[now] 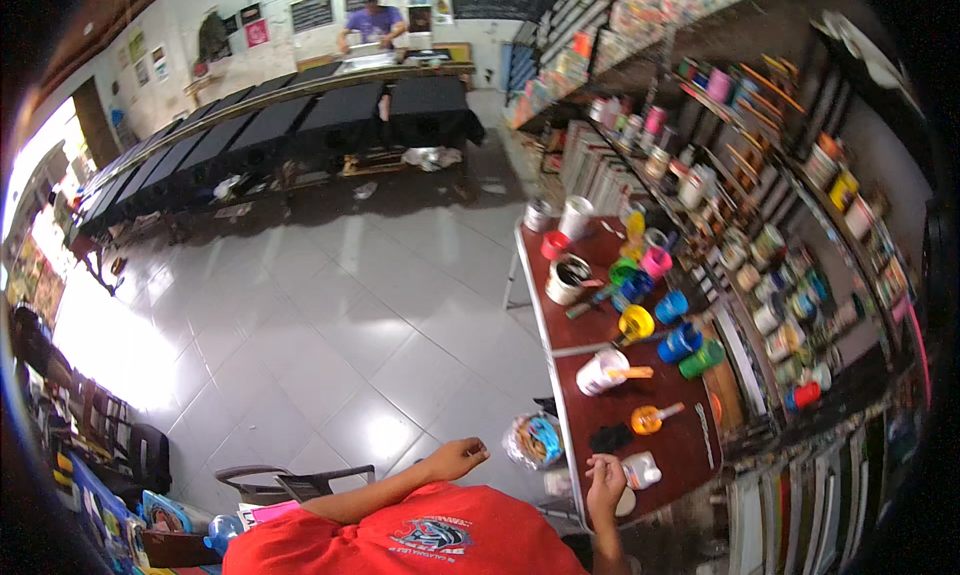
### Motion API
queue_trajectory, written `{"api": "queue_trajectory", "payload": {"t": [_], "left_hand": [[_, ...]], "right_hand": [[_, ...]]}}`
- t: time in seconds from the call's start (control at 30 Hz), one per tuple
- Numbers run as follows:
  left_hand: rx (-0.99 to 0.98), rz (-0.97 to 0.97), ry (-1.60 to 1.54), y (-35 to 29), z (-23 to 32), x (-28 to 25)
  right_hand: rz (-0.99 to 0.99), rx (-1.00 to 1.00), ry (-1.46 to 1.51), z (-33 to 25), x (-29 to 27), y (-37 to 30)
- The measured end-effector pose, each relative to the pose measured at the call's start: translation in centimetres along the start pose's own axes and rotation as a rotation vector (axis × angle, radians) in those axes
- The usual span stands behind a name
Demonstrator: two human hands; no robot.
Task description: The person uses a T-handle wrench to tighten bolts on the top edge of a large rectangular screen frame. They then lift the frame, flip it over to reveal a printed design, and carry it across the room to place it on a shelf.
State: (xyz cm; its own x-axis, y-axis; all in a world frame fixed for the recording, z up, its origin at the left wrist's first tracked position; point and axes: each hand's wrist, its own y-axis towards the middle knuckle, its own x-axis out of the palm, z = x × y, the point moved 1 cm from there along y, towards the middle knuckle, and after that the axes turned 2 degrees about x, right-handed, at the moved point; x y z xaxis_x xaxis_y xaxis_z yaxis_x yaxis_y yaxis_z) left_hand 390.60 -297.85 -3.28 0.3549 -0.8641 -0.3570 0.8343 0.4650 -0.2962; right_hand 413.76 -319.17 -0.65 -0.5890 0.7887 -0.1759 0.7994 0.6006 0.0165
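My left hand [459,459] is held out in front of my red shirt, over the floor, its fingers loosely extended and nothing seen in it. At the near end of the dark red table [675,490], my right hand [605,483] has its fingers bent together; whether anything is between them is hidden. Right beside it is a white bottle [641,469]. A crumpled black cloth [610,437] lies just beyond the fingers. Farther up stand an orange cup [647,420] with a stick in it and a white tub [602,372] with an orange-handled tool.
Paint pots, among them a yellow one [636,322], crowd the table's far half. A rack of jars [790,320] flanks it on the right. A bag-lined bin [533,441] stands left of the table, a chair [300,480] nearer me. One person [374,23] works behind the black-covered benches [340,110].
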Motion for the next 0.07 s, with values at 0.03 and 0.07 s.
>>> {"api": "queue_trajectory", "payload": {"t": [0.03,0.07], "left_hand": [[-0.011,0.034,0.036,-1.3,-1.1,-2.4],[-0.042,0.069,0.085,-2.1,-3.1,-4.6]], "right_hand": [[-0.042,-0.045,-0.077,-0.8,2.9,1.9],[-0.129,0.017,-0.07,-1.8,5.7,3.5]]}}
